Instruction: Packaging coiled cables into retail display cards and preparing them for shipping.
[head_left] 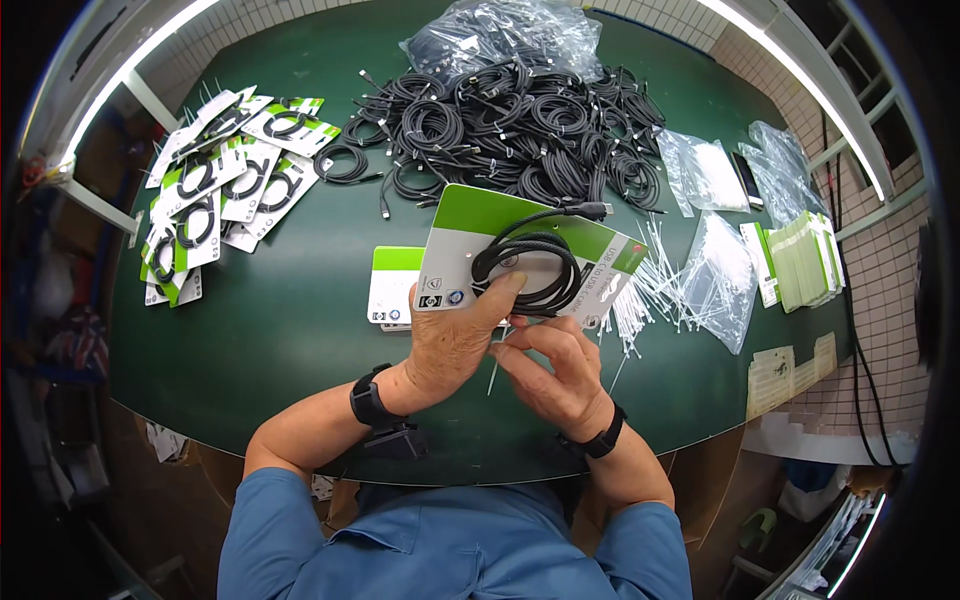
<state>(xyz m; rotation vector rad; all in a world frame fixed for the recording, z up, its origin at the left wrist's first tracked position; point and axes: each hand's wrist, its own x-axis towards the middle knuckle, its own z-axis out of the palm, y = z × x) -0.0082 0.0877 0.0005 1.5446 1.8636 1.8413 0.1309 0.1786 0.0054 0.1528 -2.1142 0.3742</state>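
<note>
My left hand [455,335] grips a green and white backing card [450,240], its thumb pressing a coiled black cable [570,275] flat against the card's front. At the card's lower edge, my right hand [556,372] pinches a thin white cable tie [493,374], whose tail hangs down between the two hands. Behind the held card, another green and white card [394,275] lies on the green table [290,350]. To the right, loose white cable ties [640,290] are spread in a fan.
A big heap of coiled black cables [520,130] fills the back middle, under a clear plastic bag [505,40]. Finished-looking cards with cables [220,185] pile up at left. At right lie bags of ties [722,270], a dark phone-like slab [746,180] and stacked cards [803,265].
</note>
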